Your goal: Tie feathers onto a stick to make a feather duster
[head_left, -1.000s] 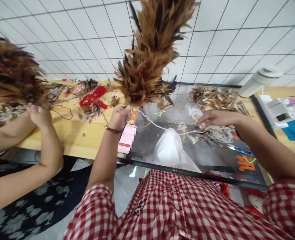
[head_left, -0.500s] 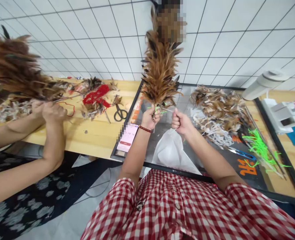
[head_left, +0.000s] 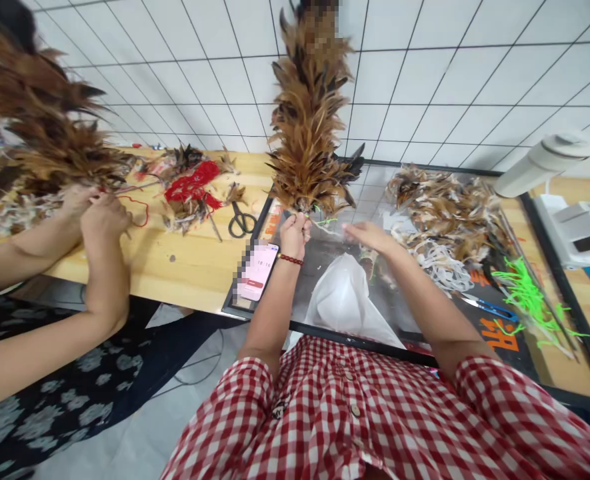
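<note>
My left hand (head_left: pixel 295 233) is closed around the base of a tall brown feather duster (head_left: pixel 309 127), which stands upright in front of the tiled wall. A bright green strand and a pale string (head_left: pixel 331 231) trail from the base toward the right. At the end of that string is my right hand (head_left: pixel 367 237), its fingers stretched and slightly blurred; whether they touch the string I cannot tell. Below it, a white bag (head_left: pixel 342 293) lies at the near edge of the black-framed tray (head_left: pixel 565 267).
On the left, another person's hands (head_left: pixel 102 210) hold a second feather bundle (head_left: pixel 59 127). Scissors (head_left: pixel 242 221), red yarn (head_left: pixel 192 185) and a phone (head_left: pixel 259 273) lie nearby. To the right are loose feathers (head_left: pixel 445 207), green strands (head_left: pixel 525 287), a blue-handled tool (head_left: pixel 492 308) and a white bottle (head_left: pixel 545 163).
My right hand has opened from a fist and moved slightly right. The feather duster has shifted a little left and turned in my left hand.
</note>
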The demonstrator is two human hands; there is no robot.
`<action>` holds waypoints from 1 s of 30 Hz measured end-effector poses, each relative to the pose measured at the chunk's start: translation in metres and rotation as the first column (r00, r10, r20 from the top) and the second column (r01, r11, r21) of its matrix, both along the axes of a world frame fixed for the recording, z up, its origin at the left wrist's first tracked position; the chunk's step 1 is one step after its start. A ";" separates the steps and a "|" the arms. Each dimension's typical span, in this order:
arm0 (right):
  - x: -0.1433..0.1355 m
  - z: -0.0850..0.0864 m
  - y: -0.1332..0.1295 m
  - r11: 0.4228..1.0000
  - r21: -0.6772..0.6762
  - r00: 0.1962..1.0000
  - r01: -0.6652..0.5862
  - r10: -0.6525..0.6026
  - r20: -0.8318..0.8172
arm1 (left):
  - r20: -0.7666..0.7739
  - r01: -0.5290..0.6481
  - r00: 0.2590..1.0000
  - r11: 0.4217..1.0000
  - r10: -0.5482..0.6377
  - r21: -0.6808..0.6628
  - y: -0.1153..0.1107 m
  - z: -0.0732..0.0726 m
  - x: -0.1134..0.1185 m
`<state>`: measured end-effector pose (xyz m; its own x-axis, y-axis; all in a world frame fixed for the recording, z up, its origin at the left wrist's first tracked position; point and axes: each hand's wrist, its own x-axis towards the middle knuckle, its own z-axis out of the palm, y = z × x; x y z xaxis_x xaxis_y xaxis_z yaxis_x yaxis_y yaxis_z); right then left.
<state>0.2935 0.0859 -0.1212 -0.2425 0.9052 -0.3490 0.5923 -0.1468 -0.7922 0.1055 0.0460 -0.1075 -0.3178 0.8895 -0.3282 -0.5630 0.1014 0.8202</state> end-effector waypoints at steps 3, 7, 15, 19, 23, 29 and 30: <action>-0.027 0.004 0.030 0.976 0.216 0.923 -0.031 -0.055 0.381 | -0.049 -0.033 0.998 0.999 0.034 0.025 0.002 -0.005 0.005; -0.050 0.003 0.049 0.970 0.236 0.922 0.060 -0.145 0.360 | -0.102 -0.057 0.993 0.998 0.058 0.016 0.002 -0.011 0.008; 0.002 0.017 0.007 0.984 0.154 0.959 0.091 -0.045 -0.280 | -0.061 -0.056 0.997 0.998 0.057 0.018 0.004 -0.016 0.018; -0.036 0.021 -0.011 0.976 0.217 0.826 0.029 0.099 -0.555 | -0.002 -0.014 1.000 1.000 0.014 -0.026 0.001 -0.011 0.029; -0.062 0.018 -0.008 0.967 0.243 0.821 0.075 0.078 -0.565 | 0.023 0.060 0.998 0.997 -0.059 -0.049 -0.003 -0.007 0.029; -0.068 0.012 -0.016 0.925 0.263 0.822 0.274 -0.083 -0.564 | 0.075 0.094 0.992 0.995 -0.097 0.043 -0.004 -0.012 0.024; -0.068 0.012 -0.017 0.919 0.283 0.844 0.275 -0.090 -0.529 | 0.066 0.097 0.993 0.993 -0.101 0.060 -0.004 -0.012 0.025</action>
<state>0.2254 0.0687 -0.1096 -0.1160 0.9877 0.1052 0.0945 0.1164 -0.9887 0.1303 0.0416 -0.1195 -0.2058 0.9332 -0.2945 -0.6082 0.1138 0.7856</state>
